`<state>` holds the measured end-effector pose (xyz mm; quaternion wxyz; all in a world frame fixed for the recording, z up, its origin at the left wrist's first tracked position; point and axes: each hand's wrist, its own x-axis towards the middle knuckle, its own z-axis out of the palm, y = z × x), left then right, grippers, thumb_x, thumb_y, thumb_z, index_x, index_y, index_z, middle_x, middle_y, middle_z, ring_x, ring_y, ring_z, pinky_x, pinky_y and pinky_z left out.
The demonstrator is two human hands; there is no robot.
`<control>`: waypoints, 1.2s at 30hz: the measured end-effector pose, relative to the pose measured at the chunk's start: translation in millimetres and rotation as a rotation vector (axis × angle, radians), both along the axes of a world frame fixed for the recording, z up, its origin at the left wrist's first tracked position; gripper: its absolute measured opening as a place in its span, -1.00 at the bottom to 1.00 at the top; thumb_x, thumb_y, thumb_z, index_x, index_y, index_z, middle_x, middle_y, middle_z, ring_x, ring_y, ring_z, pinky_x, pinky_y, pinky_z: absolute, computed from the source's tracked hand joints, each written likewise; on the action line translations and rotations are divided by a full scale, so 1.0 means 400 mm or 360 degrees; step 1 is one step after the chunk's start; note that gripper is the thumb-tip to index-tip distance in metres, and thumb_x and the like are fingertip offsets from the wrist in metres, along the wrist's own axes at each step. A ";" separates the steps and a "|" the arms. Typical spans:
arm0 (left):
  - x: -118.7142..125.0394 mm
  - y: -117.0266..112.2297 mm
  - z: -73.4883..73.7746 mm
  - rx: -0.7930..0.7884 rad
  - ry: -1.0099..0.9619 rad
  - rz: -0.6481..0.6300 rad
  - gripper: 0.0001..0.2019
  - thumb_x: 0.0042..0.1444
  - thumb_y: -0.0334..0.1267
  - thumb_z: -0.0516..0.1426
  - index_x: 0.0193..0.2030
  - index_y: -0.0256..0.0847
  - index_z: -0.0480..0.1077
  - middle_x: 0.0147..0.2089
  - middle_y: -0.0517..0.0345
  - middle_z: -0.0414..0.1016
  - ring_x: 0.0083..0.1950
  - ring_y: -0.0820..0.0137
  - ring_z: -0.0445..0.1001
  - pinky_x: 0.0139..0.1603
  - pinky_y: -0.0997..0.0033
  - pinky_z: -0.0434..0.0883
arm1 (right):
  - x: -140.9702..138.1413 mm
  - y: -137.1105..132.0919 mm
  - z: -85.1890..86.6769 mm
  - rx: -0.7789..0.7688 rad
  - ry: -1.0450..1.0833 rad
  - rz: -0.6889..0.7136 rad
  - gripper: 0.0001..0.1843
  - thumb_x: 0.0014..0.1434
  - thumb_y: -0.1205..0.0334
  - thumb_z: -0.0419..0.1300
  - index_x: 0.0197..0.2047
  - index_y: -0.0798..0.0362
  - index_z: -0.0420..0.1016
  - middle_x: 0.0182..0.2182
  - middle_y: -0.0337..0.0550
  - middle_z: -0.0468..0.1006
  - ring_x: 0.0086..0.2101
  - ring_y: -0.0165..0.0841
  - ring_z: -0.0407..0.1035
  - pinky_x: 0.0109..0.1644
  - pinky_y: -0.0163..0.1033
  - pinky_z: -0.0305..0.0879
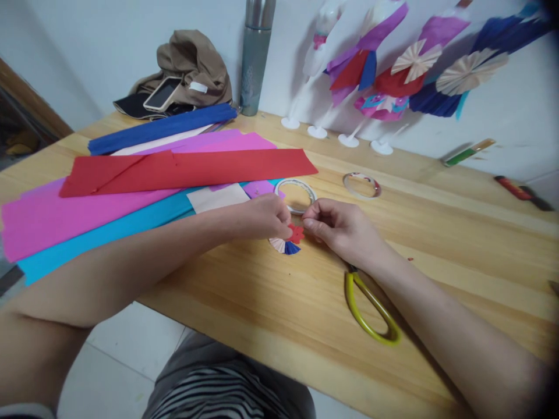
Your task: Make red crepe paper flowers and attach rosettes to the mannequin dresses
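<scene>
My left hand (267,216) is closed, with thumb and fingertips pinched at the edge of a small red paper flower (297,234). Below the flower, a little pleated paper fan (292,248) in cream and dark blue shows, partly covered by the flower and my fingers. Just to the right, my right hand (343,226) has its thumb and forefinger pressed together; whatever is between them is too small to tell. A white roll of tape (313,195) lies right behind both hands. Scissors with yellow handles (371,317) lie partly under my right wrist, blades hidden.
Red crepe paper (196,170) tops a stack of coloured sheets at left. Behind stand a bottle (254,73), a phone (162,94) and several small dressed mannequins (395,81) on white stands. A clear tape roll (378,189) and a red-and-black object (515,188) lie right.
</scene>
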<state>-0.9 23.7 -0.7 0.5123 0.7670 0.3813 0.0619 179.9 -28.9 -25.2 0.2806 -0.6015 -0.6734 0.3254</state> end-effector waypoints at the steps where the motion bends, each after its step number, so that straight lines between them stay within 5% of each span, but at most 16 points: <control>1: 0.002 -0.001 -0.002 0.0034 0.0034 -0.0034 -0.70 -0.09 -0.48 0.14 -0.77 -0.27 0.22 -0.76 0.36 0.00 -0.67 0.64 -0.01 -0.63 0.53 -0.10 | -0.001 -0.001 0.000 -0.0004 -0.0005 0.0007 -0.84 0.07 0.14 0.14 -0.48 -0.02 0.32 -0.60 -0.23 0.36 -0.55 -0.34 0.20 -0.45 -0.22 0.12; 9: 0.012 -0.011 -0.015 0.0231 0.0199 -0.0032 -0.67 -0.12 -0.50 0.13 -0.80 -0.26 0.16 -0.76 0.35 -0.02 -0.63 0.58 0.01 -0.55 0.45 -0.08 | -0.009 -0.015 0.011 0.0042 -0.0055 0.0163 -0.85 0.10 0.17 0.13 -0.47 0.01 0.34 -0.58 -0.24 0.34 -0.55 -0.40 0.14 -0.48 -0.27 0.07; 13: 0.008 -0.003 -0.016 0.0259 0.0156 -0.0037 -0.65 -0.12 -0.50 0.13 -0.80 -0.26 0.11 -0.74 0.36 -0.09 -0.63 0.61 -0.05 -0.55 0.44 -0.12 | -0.001 -0.013 0.021 0.0064 -0.0225 0.0148 -0.85 0.09 0.19 0.11 -0.48 0.01 0.35 -0.59 -0.23 0.36 -0.55 -0.38 0.16 -0.48 -0.25 0.08; 21: 0.004 0.007 -0.001 0.0312 0.0158 0.0045 -0.68 -0.14 -0.51 0.10 -0.79 -0.26 0.11 -0.72 0.32 -0.08 -0.61 0.60 -0.02 -0.53 0.42 -0.16 | 0.018 -0.012 0.020 0.0074 -0.0715 0.0486 -0.84 -0.02 0.43 0.11 -0.52 -0.01 0.39 -0.56 -0.22 0.47 -0.56 -0.37 0.26 -0.44 -0.23 0.09; 30: -0.003 0.016 -0.003 0.0248 0.0072 0.0146 -0.67 -0.12 -0.49 0.11 -0.76 -0.25 0.07 -0.68 0.33 -0.07 -0.59 0.60 -0.04 -0.52 0.42 -0.12 | 0.031 -0.007 0.012 0.0042 -0.0662 0.0546 -0.80 -0.03 0.48 0.10 -0.53 0.00 0.40 -0.57 -0.27 0.46 -0.56 -0.40 0.26 -0.44 -0.26 0.11; 33: -0.002 0.017 0.010 0.0236 0.0094 0.0215 -0.66 -0.11 -0.50 0.13 -0.76 -0.25 0.08 -0.69 0.33 -0.06 -0.58 0.59 -0.03 -0.51 0.41 -0.12 | 0.029 -0.002 0.019 0.0074 -0.0602 0.0426 -0.83 0.02 0.45 0.12 -0.50 0.01 0.39 -0.54 -0.23 0.49 -0.52 -0.36 0.30 -0.40 -0.24 0.15; 36: 0.001 0.016 0.016 0.0241 0.0108 0.0281 -0.67 -0.10 -0.52 0.13 -0.75 -0.26 0.11 -0.70 0.34 -0.03 -0.59 0.59 0.00 -0.50 0.41 -0.11 | 0.027 0.016 0.018 0.0320 -0.0508 0.0045 -0.91 0.11 0.37 0.13 -0.41 0.03 0.42 -0.45 -0.12 0.53 -0.44 -0.29 0.35 -0.33 -0.20 0.21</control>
